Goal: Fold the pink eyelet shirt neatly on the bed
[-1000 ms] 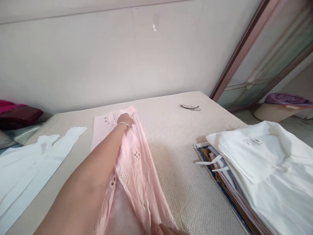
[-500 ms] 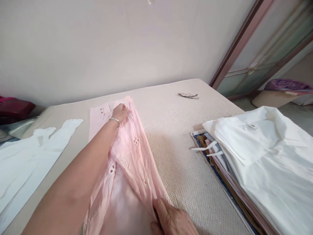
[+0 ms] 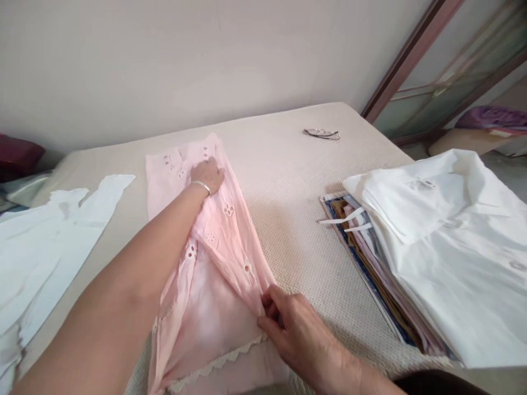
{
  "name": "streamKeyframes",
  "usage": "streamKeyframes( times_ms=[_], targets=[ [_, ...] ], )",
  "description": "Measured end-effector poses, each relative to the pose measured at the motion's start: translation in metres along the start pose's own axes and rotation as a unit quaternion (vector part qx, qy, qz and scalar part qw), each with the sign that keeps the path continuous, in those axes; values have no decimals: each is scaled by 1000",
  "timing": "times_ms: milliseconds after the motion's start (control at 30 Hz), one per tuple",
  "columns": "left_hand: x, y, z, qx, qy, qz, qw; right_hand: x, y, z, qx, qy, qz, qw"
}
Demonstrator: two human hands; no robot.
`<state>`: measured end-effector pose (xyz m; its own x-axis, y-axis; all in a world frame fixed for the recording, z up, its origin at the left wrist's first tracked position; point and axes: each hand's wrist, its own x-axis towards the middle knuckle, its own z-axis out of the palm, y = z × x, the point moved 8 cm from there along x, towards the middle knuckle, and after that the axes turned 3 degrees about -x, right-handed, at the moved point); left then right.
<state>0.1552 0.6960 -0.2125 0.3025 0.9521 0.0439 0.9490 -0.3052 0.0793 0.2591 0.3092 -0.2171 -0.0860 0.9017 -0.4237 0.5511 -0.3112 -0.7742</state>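
Right hand (image 3: 300, 329) newly unhidden, fingertips tucked

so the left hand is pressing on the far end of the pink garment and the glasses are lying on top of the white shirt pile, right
Not quite. The left hand does press on the far end of the pink garment, but the glasses lie on the bare mattress near its far edge, well apart from the white shirt pile. The head view shows this.
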Motion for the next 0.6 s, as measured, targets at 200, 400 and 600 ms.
streamKeyframes(
  times_ms=[200, 400, 600],
  targets=[
    [9, 7, 5, -11, -18, -48, 999, 3, 13, -22, 158, -47, 18, 986],
    [1, 8, 0, 2, -18, -58, 998, 0, 9, -47, 131, 11, 8, 991],
    [0, 11, -1, -18, -7, -44, 999, -4, -13, -27, -28, -7, -81, 996]
  ],
)
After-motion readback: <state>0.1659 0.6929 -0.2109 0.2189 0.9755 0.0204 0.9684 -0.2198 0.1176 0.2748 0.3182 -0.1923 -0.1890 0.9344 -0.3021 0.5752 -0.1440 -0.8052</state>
